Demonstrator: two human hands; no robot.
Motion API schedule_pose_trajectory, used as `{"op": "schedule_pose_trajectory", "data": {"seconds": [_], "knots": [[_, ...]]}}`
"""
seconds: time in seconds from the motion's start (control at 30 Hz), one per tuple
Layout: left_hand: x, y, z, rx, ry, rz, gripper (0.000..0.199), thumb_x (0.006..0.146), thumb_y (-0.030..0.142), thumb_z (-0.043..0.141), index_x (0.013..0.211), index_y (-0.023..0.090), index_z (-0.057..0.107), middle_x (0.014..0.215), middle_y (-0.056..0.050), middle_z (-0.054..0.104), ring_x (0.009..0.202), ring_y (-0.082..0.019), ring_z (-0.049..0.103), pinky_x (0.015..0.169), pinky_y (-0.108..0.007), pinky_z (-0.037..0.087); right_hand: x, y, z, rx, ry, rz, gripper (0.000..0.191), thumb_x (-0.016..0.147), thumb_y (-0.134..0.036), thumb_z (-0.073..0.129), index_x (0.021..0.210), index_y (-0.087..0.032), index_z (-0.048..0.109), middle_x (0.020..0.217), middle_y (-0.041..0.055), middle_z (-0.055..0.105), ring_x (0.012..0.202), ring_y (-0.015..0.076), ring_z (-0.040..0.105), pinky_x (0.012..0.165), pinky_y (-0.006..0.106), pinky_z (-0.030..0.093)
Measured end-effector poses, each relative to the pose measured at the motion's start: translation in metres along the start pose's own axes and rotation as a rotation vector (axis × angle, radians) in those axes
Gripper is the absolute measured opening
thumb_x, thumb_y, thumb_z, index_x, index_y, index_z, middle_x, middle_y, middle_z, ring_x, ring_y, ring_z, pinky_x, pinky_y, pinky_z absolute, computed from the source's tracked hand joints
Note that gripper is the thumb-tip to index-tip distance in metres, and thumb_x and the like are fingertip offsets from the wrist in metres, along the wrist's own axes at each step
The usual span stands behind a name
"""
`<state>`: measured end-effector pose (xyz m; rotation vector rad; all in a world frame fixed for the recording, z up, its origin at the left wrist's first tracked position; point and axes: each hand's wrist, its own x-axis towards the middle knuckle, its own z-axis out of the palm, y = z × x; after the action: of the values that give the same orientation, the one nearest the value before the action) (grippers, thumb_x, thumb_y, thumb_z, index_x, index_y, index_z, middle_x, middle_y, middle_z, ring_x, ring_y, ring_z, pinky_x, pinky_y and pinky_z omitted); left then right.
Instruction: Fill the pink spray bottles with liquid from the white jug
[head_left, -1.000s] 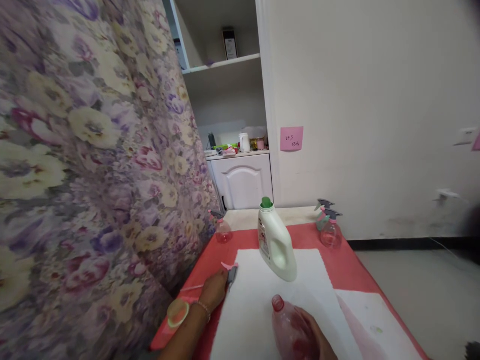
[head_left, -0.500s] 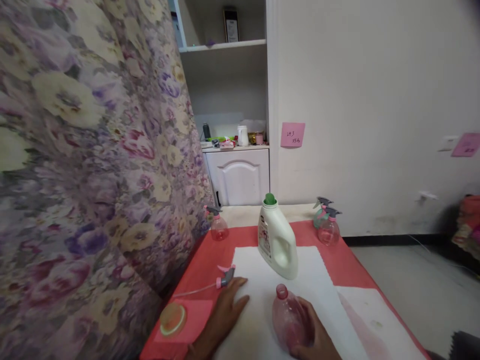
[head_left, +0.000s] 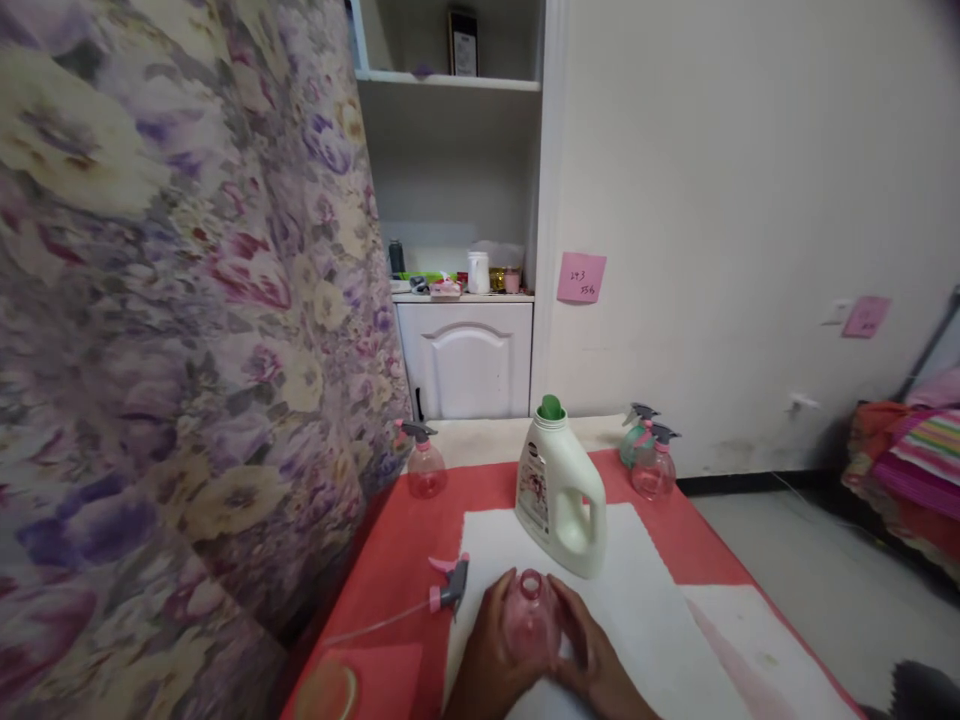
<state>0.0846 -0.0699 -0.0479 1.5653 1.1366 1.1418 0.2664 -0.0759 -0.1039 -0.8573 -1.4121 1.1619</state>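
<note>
Between my two hands is a clear pink spray bottle without its head, its open neck facing up. My left hand wraps its left side and my right hand its right side. The white paper lies beneath them. Left of my hands, the grey and pink spray head rests at the paper's edge with its thin tube trailing left. Just beyond the bottle stands a large pale green detergent jug with a handle and a green spout at its uncapped mouth.
A pink spray bottle stands at the back left. At the back right are another pink spray bottle and a green one. A round lid-like object lies front left. A floral curtain hangs along the left side.
My left hand has moved right from the paper's left side onto the bottle. The bottle has shifted left and stands straighter, now held in both hands. The view has turned slightly right.
</note>
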Motion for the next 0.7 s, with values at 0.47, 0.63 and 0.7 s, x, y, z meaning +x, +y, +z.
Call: {"op": "schedule_pose_trajectory", "data": {"seconds": [0.47,0.63,0.7], "knots": [[-0.004,-0.026,0.009,0.21,0.164,0.03,0.083,0.054,0.017,0.066,0.135,0.019,0.043,0.136,-0.018,0.052,0.129,-0.036,0.045,0.109,-0.043,0.038,0.003,-0.022,0.005,-0.053,0.243,0.002,0.04,0.08,-0.052,0.064,0.111,-0.025,0.064,0.113,0.0102,0.069,0.111,0.0288,0.064,0.099,0.043,0.05],[-0.003,-0.026,0.014,0.082,0.168,-0.02,0.093,0.05,0.011,0.062,0.139,0.024,0.039,0.144,-0.012,0.046,0.137,-0.035,0.038,0.114,-0.041,0.031,0.014,-0.041,-0.031,-0.127,0.452,0.048,0.042,0.079,-0.05,0.066,0.111,-0.023,0.063,0.119,0.0115,0.069,0.114,0.0311,0.062,0.102,0.047,0.047],[-0.003,-0.027,0.014,0.033,0.18,-0.006,0.093,0.049,0.011,0.062,0.139,0.024,0.041,0.145,-0.011,0.046,0.137,-0.035,0.037,0.114,-0.04,0.03,0.025,-0.052,-0.05,-0.141,0.555,0.026,0.045,0.077,-0.05,0.067,0.111,-0.022,0.062,0.12,0.0125,0.068,0.115,0.0321,0.061,0.1,0.048,0.048]]}}
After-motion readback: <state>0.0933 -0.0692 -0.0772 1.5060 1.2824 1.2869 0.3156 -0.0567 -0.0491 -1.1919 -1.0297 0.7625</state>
